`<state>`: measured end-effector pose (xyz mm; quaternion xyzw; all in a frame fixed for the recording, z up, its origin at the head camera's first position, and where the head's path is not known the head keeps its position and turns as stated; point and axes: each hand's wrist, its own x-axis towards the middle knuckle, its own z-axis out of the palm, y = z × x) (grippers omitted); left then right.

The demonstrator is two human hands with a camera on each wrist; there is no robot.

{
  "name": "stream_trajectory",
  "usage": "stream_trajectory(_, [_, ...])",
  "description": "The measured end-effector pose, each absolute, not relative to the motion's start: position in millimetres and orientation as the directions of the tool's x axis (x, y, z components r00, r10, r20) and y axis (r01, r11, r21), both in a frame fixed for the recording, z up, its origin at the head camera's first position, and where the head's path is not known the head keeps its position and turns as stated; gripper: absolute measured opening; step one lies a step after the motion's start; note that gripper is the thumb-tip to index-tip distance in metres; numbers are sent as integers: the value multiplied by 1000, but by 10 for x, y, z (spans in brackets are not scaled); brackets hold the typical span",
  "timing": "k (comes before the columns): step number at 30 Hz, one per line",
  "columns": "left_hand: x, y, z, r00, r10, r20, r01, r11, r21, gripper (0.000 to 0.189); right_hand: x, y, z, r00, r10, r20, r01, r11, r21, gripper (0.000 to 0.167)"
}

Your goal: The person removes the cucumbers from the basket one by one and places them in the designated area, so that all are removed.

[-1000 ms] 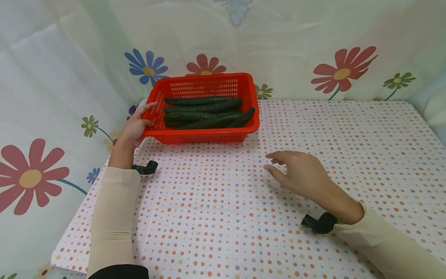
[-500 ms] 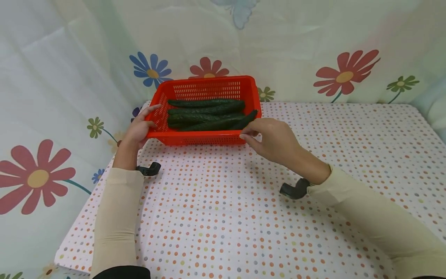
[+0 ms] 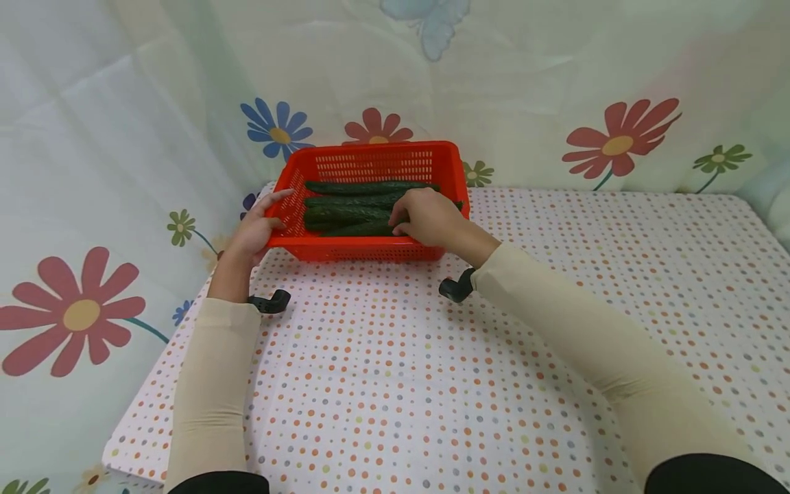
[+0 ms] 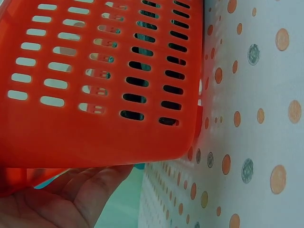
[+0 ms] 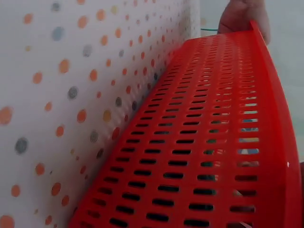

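A red slotted plastic basket stands at the table's back edge, with several long dark-green cucumbers lying side by side in it. My left hand holds the basket's left end at the rim; the left wrist view has that hand below the rim of the basket. My right hand reaches over the front rim, fingertips pointing down at the front cucumbers. In the right wrist view the basket wall hides most of it, so I cannot tell whether its fingers grip a cucumber.
The table wears a white cloth with coloured dots. Behind and to the left hangs a pale curtain printed with flowers. A black wrist camera sits under the right wrist, another camera at the left.
My right hand has moved left and away from me, from over the table, past the basket's front right corner, into the basket. The left hand stays at the basket's left end.
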<state>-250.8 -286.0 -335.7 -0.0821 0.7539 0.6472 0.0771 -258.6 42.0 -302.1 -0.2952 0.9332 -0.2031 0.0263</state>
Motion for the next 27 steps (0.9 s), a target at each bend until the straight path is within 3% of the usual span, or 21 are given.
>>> stream_trajectory(6, [-2512,-2860,-3356,-975,-15,-223,-222,158,962,65,-2768,310,-3100,-810,-580,88,-572,748,-337,29])
stream_trajectory(15, [-2507,-2866,-3371,-977,-23,-211,-212,162,964,64,-2885,251,-3197,-851,-521,-70,-454,795,-403,35])
stream_trajectory(27, [-2519,-2866,-3387,-979,-20,-202,-203,147,968,64,-2908,253,-3231,-859,-502,-98,-437,820,-369,39])
